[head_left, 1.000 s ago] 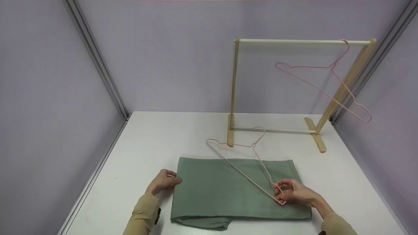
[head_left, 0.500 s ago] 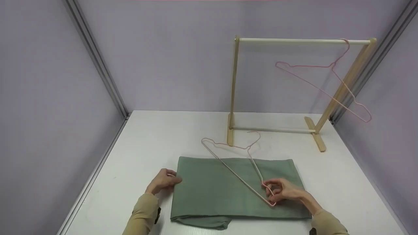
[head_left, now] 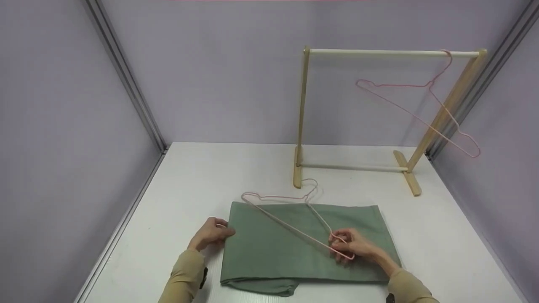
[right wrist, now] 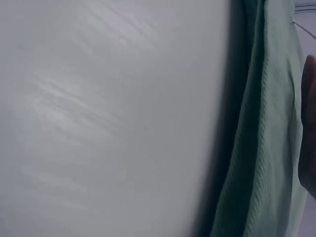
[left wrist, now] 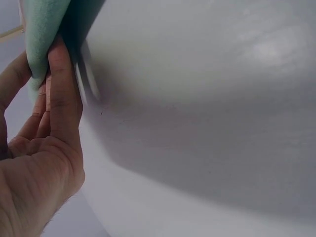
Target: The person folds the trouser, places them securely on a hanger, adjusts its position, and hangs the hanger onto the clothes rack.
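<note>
A folded green cloth lies flat on the table, with a loose fold sticking out at its near left edge. My left hand pinches the cloth's left edge; in the left wrist view the thumb and fingers have the fabric between them. With my right hand I hold one end of a pink wire hanger over the cloth. The hanger's hook points away, toward the rack. In the right wrist view, part of the right hand shows at the edge, beyond the green fabric.
A wooden clothes rack stands at the back right of the white table. From its top bar hangs another pink hanger, near the right post. Grey walls close in the table at the back and both sides.
My right hand has moved left with the hanger, whose hook has come left and nearer. The left hand and the cloth have stayed in place.
</note>
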Tool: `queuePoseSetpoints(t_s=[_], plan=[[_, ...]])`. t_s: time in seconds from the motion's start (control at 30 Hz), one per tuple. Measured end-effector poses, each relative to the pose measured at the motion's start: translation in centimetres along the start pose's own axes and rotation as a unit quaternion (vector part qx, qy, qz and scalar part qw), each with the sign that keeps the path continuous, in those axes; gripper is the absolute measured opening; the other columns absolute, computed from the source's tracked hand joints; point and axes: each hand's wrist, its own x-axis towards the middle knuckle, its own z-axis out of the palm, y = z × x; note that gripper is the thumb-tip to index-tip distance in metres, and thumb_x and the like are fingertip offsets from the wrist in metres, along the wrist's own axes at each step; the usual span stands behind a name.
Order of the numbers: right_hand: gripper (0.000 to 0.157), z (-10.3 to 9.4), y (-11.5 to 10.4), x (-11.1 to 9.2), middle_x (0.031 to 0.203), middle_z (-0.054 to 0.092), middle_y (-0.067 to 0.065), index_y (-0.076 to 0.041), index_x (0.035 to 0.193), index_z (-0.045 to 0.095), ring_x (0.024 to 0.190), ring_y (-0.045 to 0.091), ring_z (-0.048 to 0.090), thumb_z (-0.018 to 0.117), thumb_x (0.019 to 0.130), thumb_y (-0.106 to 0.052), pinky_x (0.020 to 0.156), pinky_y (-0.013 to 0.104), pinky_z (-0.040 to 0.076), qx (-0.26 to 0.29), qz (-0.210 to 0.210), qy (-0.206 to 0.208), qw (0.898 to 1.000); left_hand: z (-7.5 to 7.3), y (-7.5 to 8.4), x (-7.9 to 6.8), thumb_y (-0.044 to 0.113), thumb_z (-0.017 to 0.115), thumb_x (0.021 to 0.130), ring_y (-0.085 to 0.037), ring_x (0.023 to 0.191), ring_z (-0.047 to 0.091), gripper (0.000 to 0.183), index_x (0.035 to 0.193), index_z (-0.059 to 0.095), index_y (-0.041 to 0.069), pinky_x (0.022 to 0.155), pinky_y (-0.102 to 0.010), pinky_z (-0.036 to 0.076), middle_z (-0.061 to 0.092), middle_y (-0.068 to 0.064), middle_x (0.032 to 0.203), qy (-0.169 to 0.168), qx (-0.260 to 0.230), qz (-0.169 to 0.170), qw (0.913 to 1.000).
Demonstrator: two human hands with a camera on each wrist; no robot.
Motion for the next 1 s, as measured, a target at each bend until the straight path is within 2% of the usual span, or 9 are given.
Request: queuePoseSetpoints(t_s=[0.13, 0.27, 0.4, 0.5, 0.63, 0.73, 0.9, 1.0], plan=[[0.037, 0.7, 0.1, 0.6, 0.08, 0.074, 0.0, 0.024, 0.114, 0.052, 0.062, 0.006, 0.07, 0.053, 0.104, -0.012, 0.052, 0.022, 0.057, 0.0, 0.011, 0.012, 1.0, 0.0, 0.0, 0.0, 0.015, 0.074, 0.087, -0.018, 0.081, 0.066, 0.046, 0.122, 0.057, -0.01, 0.07, -0.031, 0.057, 0.068, -0.016, 0.101, -0.006, -0.008, 0.006, 0.9999], [0.045, 1.3, 0.4, 1.3, 0.077, 0.072, -0.001, 0.026, 0.106, 0.054, 0.061, 0.007, 0.069, 0.048, 0.107, -0.018, 0.052, 0.022, 0.057, 0.016, 0.023, 0.014, 1.0, 0.0, 0.0, 0.0, 0.015, 0.075, 0.087, -0.02, 0.084, 0.067, 0.047, 0.121, 0.056, -0.01, 0.073, -0.033, 0.058, 0.067, -0.018, 0.103, -0.001, -0.007, 0.007, 0.9999], [0.044, 1.5, 0.5, 1.8, 0.074, 0.071, -0.003, 0.027, 0.105, 0.055, 0.06, 0.004, 0.068, 0.05, 0.106, -0.017, 0.053, 0.021, 0.057, 0.041, 0.034, 0.02, 0.998, 0.0, 0.0, 0.0, 0.017, 0.076, 0.086, -0.022, 0.088, 0.066, 0.052, 0.125, 0.053, -0.009, 0.074, -0.034, 0.058, 0.065, -0.02, 0.108, 0.008, -0.009, -0.006, 0.9999], [0.038, 1.6, 0.5, 1.9, 0.077, 0.071, -0.004, 0.024, 0.12, 0.054, 0.061, 0.003, 0.067, 0.05, 0.105, -0.011, 0.055, 0.02, 0.057, 0.073, 0.034, 0.0, 0.997, 0.1, 0.0, 0.0, 0.017, 0.077, 0.086, -0.023, 0.089, 0.065, 0.054, 0.126, 0.051, -0.009, 0.074, -0.034, 0.058, 0.064, -0.02, 0.11, 0.012, -0.012, -0.017, 0.9997], [0.037, 1.7, 0.5, 2.1, 0.083, 0.072, -0.002, 0.018, 0.134, 0.044, 0.064, 0.003, 0.068, 0.047, 0.104, -0.004, 0.059, 0.02, 0.058, 0.126, 0.034, -0.045, 0.99, 0.1, -0.1, 0.1, 0.017, 0.077, 0.086, -0.023, 0.09, 0.067, 0.055, 0.128, 0.051, -0.009, 0.075, -0.034, 0.058, 0.066, -0.02, 0.111, 0.012, -0.012, -0.02, 0.9997], [0.03, 2.0, 0.5, 2.3, 0.088, 0.074, 0.0, 0.011, 0.13, 0.043, 0.068, 0.005, 0.071, 0.047, 0.103, 0.0, 0.061, 0.021, 0.059, 0.145, 0.041, -0.063, 0.987, 0.1, -0.1, 0.1, 0.017, 0.077, 0.086, -0.023, 0.091, 0.067, 0.056, 0.129, 0.052, -0.01, 0.076, -0.034, 0.058, 0.066, -0.021, 0.112, 0.01, -0.008, -0.02, 0.9997], [0.023, 2.8, 0.2, 3.0, 0.092, 0.078, 0.003, -0.003, 0.122, 0.045, 0.075, 0.009, 0.074, 0.052, 0.101, 0.0, 0.065, 0.024, 0.061, 0.14, 0.059, -0.08, 0.985, 0.0, -0.1, 0.0, 0.017, 0.076, 0.086, -0.024, 0.091, 0.066, 0.056, 0.129, 0.052, -0.01, 0.076, -0.035, 0.058, 0.066, -0.021, 0.113, 0.011, -0.007, -0.019, 0.9997], [0.021, 3.5, 0.0, 3.5, 0.092, 0.078, 0.003, -0.002, 0.117, 0.047, 0.075, 0.01, 0.074, 0.055, 0.099, 0.002, 0.064, 0.025, 0.061, 0.131, 0.052, -0.083, 0.987, 0.1, 0.0, -0.1, 0.017, 0.076, 0.086, -0.023, 0.09, 0.066, 0.055, 0.128, 0.052, -0.009, 0.076, -0.035, 0.058, 0.066, -0.02, 0.112, 0.01, -0.007, -0.018, 0.9998]])
